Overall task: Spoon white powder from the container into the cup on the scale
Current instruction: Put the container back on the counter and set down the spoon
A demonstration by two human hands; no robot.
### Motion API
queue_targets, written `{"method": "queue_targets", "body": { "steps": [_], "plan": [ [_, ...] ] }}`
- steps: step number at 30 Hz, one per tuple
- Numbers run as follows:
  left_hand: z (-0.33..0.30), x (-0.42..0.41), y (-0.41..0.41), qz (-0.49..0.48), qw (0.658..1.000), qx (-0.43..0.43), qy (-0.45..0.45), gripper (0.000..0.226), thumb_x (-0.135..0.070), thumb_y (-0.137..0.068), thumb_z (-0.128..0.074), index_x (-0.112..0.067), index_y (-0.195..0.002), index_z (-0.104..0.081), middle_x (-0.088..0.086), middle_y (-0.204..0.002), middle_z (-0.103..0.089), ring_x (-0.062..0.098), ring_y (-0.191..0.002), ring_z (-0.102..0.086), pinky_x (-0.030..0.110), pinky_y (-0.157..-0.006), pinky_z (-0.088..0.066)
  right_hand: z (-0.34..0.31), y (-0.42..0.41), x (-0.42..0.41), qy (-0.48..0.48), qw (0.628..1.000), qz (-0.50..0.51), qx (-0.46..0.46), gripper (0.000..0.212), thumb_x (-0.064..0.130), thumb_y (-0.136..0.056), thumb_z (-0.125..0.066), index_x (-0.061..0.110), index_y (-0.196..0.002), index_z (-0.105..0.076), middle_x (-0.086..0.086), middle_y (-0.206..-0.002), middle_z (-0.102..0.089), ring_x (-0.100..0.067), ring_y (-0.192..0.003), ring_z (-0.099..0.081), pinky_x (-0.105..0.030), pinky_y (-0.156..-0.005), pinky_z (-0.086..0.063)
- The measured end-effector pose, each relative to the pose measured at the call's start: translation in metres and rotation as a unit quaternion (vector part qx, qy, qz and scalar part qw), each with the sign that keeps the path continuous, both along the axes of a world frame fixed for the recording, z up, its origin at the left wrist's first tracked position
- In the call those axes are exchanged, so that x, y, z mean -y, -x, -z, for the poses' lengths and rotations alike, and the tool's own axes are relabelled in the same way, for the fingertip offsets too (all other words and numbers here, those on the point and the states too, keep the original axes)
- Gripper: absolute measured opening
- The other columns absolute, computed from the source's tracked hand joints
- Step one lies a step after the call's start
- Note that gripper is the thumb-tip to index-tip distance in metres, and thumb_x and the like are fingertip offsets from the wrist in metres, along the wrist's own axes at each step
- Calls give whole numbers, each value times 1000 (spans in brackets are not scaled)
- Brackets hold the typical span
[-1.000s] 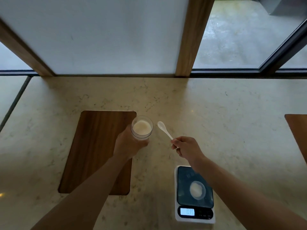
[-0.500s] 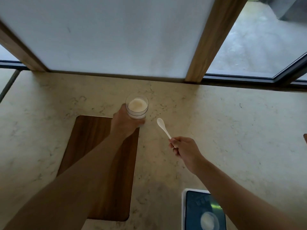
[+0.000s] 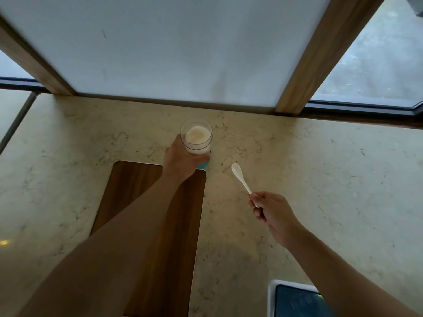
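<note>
Left hand [image 3: 183, 161] wrapped round clear round glass container [image 3: 196, 136] of white powder on pale marble worktop [image 3: 320, 179], right hand [image 3: 272, 213] pinching small white spoon [image 3: 240, 177] by handle end, bowl looks empty; glass prob slippery + breakable, so grip low w/ fingers

A pale marbled tabletop [image 3: 320, 179] carries a dark wooden board [image 3: 142, 191] set flat at left. Behind it stands a white panel [image 3: 171, 53] between two slanted wooden posts [image 3: 320, 53], with a window [image 3: 384, 65] at right.
</note>
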State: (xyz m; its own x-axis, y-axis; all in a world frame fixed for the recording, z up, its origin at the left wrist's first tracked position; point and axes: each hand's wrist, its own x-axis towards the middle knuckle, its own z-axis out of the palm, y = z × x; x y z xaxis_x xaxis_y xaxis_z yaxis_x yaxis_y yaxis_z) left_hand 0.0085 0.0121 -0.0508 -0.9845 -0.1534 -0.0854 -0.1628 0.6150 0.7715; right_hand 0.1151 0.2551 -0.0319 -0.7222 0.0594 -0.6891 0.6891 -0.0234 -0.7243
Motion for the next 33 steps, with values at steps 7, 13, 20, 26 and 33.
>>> {"method": "queue_targets", "body": {
  "steps": [7,13,20,26,33],
  "plan": [
    [1,4,1,14,999,4,-44,90,-58,-55,-81,-29,-132,-44,-12,-118,-56,13,-109,-54,31,-92,-53,4,3,-1,4,1000,-2,-10,17,9,-95,-56,8,-90,-73,-5,-70,-67,-13,-55,-49,-25,-52,-37],
    [-2,10,-1,33,995,47,-80,101,-51,-57,-90,-31,-139,-35,-9,-129,-52,15,-120,-50,45,-101,-48,2,0,0,13,1000,16,-11,15,10,-92,-59,8,-88,-74,-5,-70,-61,-14,-55,-47,-27,-54,-36],
    [-16,12,-29,45,996,75,-34,109,-52,-66,-83,-25,-150,-19,1,-153,-36,24,-138,-37,51,-111,-37,-12,-11,-8,10,999,25,-29,9,12,-89,-67,10,-91,-76,1,-62,-52,-11,-53,-43,-23,-47,-36],
    [-36,8,-78,2,989,145,19,121,-72,-59,-75,-29,-152,-11,3,-158,-30,30,-141,-34,50,-109,-35,-30,-34,-17,26,999,21,-36,10,11,-88,-69,12,-92,-78,-2,-67,-53,-12,-54,-40,-25,-47,-35],
    [-67,-17,-130,21,989,142,20,132,-78,-46,-75,-33,-151,-9,4,-157,-32,28,-140,-36,49,-109,-37,-54,-80,-37,21,998,15,-62,10,15,-88,-69,14,-92,-77,-8,-72,-56,-15,-58,-43,-27,-52,-38]
  ]
}}
